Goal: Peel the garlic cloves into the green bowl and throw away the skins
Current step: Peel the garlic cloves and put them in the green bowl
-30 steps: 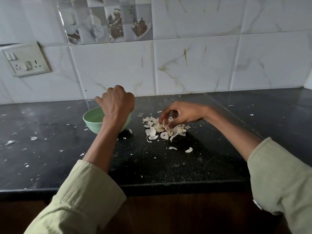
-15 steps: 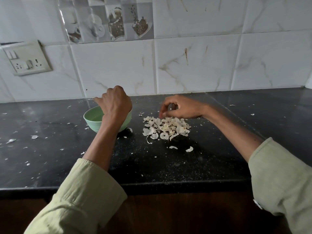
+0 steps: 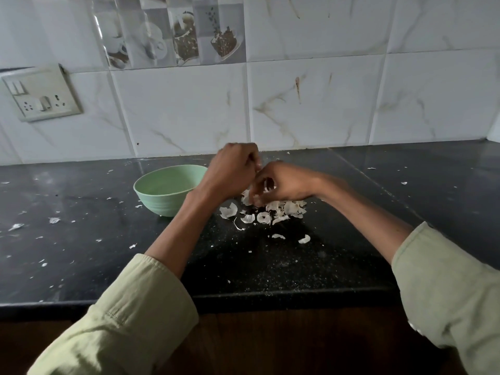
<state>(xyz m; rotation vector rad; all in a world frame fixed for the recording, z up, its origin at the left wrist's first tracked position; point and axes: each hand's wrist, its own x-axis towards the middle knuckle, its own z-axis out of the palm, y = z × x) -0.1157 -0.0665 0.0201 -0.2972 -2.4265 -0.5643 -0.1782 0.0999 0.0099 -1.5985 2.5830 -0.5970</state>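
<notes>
Meeting just right of the green bowl [image 3: 167,189], the left hand [image 3: 232,169] and right hand [image 3: 284,185] curl together (contents hidden) over the garlic skins [image 3: 273,209]; a jerk could scatter them.

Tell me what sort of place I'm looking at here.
Most likely a home kitchen: a dark stone countertop against a tiled wall with coffee-cup picture tiles, a wall socket, plus a green bowl and garlic skins under both hands.
</notes>
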